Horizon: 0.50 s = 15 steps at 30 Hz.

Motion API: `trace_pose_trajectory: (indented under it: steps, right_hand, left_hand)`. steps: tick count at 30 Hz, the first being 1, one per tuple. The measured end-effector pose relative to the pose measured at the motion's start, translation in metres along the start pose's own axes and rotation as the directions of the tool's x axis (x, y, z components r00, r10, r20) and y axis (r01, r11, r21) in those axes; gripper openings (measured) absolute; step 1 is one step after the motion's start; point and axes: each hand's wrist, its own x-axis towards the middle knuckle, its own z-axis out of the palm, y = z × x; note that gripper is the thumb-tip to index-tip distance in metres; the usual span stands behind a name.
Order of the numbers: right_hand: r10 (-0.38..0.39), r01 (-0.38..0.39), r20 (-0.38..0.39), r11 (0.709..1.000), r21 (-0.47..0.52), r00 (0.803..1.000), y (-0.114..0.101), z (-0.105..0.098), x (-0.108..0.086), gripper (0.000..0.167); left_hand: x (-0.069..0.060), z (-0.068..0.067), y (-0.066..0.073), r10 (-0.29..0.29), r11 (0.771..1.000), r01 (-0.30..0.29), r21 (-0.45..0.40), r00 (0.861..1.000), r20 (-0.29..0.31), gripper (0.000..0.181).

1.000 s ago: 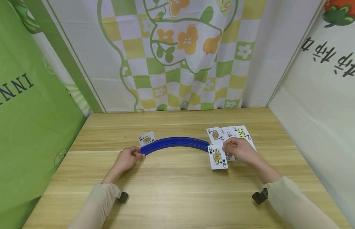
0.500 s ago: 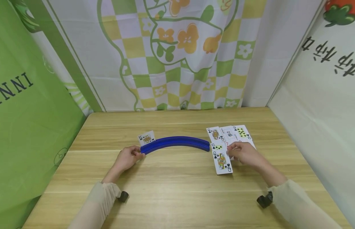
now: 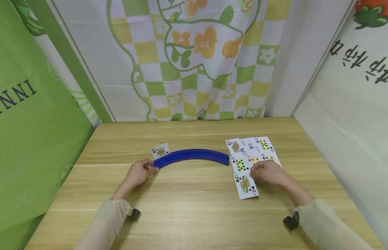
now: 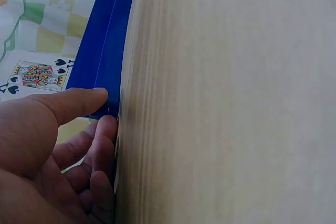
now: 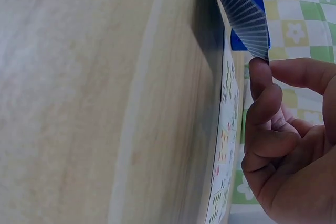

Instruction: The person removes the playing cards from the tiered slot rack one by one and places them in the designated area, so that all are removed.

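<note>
A blue curved card holder lies on the table, its left end pinched between the thumb and fingers of my left hand. My right hand pinches a queen of spades by its edge, between thumb and index finger. In the right wrist view this playing card tilts above the tabletop, its striped back showing. Behind the holder's left end stands a king of spades, its lower part hidden by the holder.
Several face-up playing cards lie in rows at the right, among them a ten of spades and a queen. My right hand covers part of them. The wooden table ends at a patterned curtain.
My right hand has drawn the queen of spades away from the holder's right end, toward me and slightly right, uncovering the ten of spades. My left hand and the holder have stayed put.
</note>
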Motion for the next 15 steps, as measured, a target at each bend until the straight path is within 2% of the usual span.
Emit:
trace_pose_trajectory:
  steps: [15]
  right_hand:
    - [0.031,-0.029,0.028,0.998,-0.051,0.999,0.0104,0.0005,-0.0037,0.015]
  left_hand:
    - [-0.0004,0.0007,-0.0008,-0.006,1.000,0.006,-0.004,1.000,0.002,0.043]
